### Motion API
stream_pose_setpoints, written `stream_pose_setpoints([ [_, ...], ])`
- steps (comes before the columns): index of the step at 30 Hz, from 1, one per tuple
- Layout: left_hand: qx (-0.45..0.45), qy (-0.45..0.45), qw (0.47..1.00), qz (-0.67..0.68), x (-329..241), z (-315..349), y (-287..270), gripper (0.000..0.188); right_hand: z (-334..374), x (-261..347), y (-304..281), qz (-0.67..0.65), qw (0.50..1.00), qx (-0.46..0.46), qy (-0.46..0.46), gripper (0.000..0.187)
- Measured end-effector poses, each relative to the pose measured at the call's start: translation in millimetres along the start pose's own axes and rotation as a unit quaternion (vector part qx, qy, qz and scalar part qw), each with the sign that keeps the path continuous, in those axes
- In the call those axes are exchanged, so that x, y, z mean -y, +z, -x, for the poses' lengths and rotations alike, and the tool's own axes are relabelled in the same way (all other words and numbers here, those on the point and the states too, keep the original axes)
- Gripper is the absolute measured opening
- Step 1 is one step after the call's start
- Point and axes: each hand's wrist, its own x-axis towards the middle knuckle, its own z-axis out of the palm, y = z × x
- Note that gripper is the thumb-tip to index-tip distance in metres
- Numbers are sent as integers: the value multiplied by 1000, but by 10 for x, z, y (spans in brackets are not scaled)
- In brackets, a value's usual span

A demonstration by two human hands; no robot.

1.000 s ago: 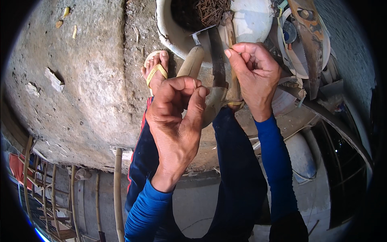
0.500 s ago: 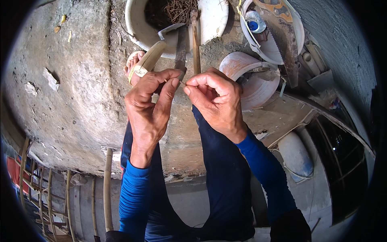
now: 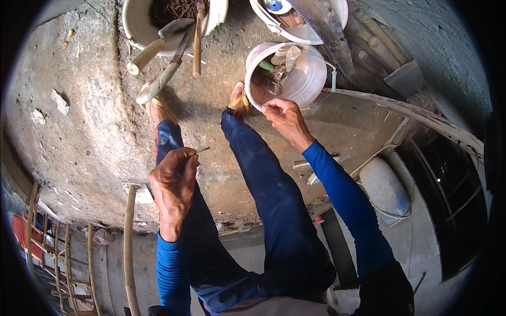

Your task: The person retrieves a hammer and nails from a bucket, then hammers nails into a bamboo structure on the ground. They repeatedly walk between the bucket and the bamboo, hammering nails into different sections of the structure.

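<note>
The left hand (image 3: 173, 181) pinched a nail (image 3: 203, 150), which jutted from its fingertips toward two o'clock. The right hand (image 3: 283, 117) curled its fingers over the rim of the white bucket (image 3: 311, 79), at seven o'clock.

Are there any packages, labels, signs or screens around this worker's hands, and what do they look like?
No labels, signs or screens show.
White bucket: by the right hand, round, holding tools.
White bucket: top left, round, holding rusty nails.
White bucket: top, round, under a saw blade.
Pale sack: lower right, rounded.
</note>
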Motion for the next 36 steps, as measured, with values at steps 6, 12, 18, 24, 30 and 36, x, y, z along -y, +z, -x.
stream_pose_setpoints([
  [6,-3,-94,994,49,383,157,-69,10,-350,-404,-445,-189,956,-184,125,17],
  [12,-9,-122,982,143,983,276,152,8,-499,-19,83,-120,985,-124,-9,18],
  [18,-94,-159,947,263,1483,476,69,8,-1259,842,1273,-25,998,-55,0,59],
  [24,-183,-103,929,304,2168,329,-375,8,-1888,829,1240,-132,991,-8,-4,39],
  [30,-289,-89,919,254,3084,-233,-874,14,-123,909,1660,1,980,-99,-173,28],
  [36,-355,-22,926,129,3930,-1033,-1218,17,666,671,2329,-11,959,25,-283,26],
])
